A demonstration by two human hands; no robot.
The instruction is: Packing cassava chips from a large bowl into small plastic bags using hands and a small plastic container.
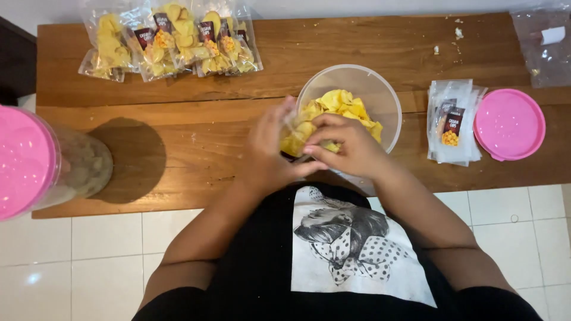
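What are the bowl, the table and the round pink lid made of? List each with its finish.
Bowl: looks like clear, slightly frosted plastic; the table shows through its wall.
Table: wood, brown with a satin finish; grain lines and plank seams are visible.
Round pink lid: probably moulded plastic, opaque and smooth, with a raised rim and a soft sheen.
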